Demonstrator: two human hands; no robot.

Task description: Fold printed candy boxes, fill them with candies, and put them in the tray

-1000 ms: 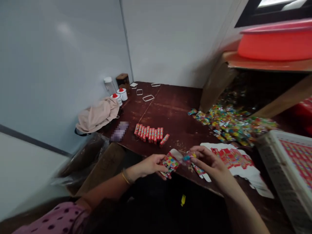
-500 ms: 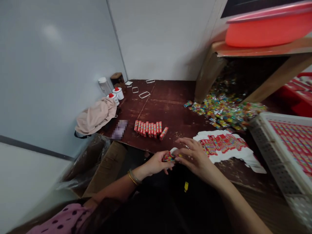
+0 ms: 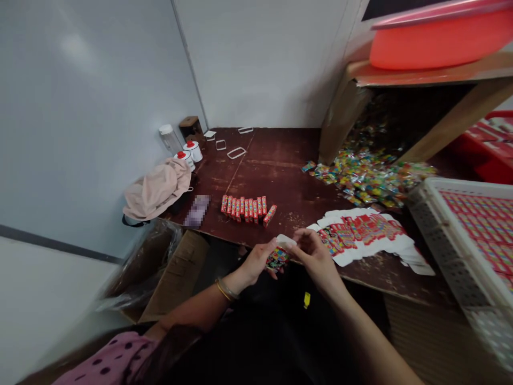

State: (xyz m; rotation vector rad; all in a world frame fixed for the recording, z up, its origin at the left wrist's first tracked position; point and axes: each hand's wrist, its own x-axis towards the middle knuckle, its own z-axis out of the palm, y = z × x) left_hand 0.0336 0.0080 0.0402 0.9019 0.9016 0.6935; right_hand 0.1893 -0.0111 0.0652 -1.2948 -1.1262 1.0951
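Observation:
My left hand grips a small red patterned candy box just off the table's front edge, its white flap up at the top. My right hand is closed at the box's upper right, thumb against the white flap and fingers curled behind. What lies inside the box is hidden. Beyond my hands stands a row of filled-looking red boxes, the rightmost one leaning apart. Right of my right hand lies a fanned stack of flat cartons. Behind those, wrapped candies are heaped.
The candies spill from a cardboard box with a red basin on top. A white crate of red boxes borders the right. Mugs, a pink cloth and an open carton are on the left.
The colourful wrapped candies in my right hand have gone out of sight at the box. My right hand now touches the box's flap. The view has shifted slightly right and down.

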